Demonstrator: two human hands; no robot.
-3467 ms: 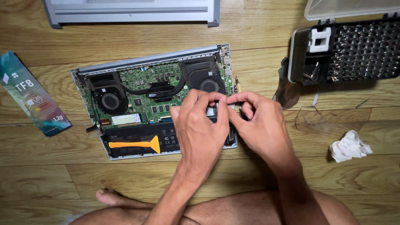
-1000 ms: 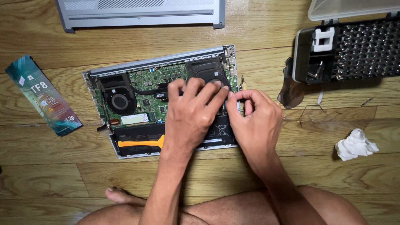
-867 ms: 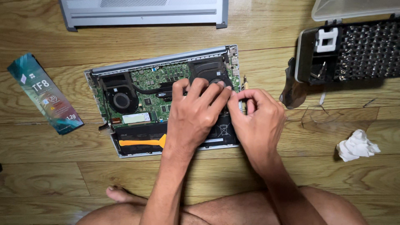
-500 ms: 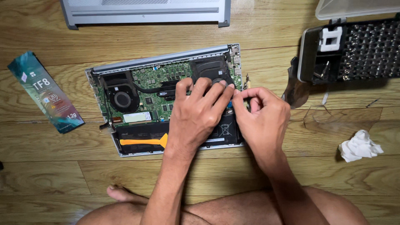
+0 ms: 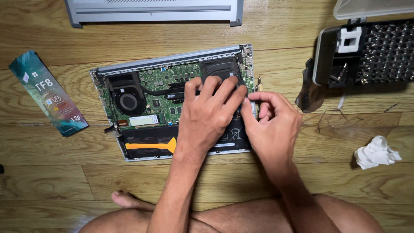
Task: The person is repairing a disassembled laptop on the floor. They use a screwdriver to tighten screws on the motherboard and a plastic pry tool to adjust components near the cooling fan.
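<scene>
An opened laptop (image 5: 142, 108) lies bottom up on the wooden floor, showing its green board, two fans and black battery. An orange pry tool (image 5: 151, 146) rests on the battery. My left hand (image 5: 207, 116) lies flat with its fingers spread over the right fan (image 5: 217, 69), holding nothing. My right hand (image 5: 271, 125) is at the laptop's right edge, fingers pinched around a thin tool whose tip (image 5: 258, 81) sticks up beside the hinge corner. What the fingertips touch is hidden.
The laptop's grey bottom cover (image 5: 155, 11) lies at the top. A black case of screwdriver bits (image 5: 379, 51) stands open at the upper right, a crumpled white tissue (image 5: 377, 152) below it. A teal flat packet (image 5: 47, 99) lies at the left. My bare legs cross the bottom.
Both hands moved up from the battery toward the right fan and the laptop's right edge. In the last second they have barely shifted.
</scene>
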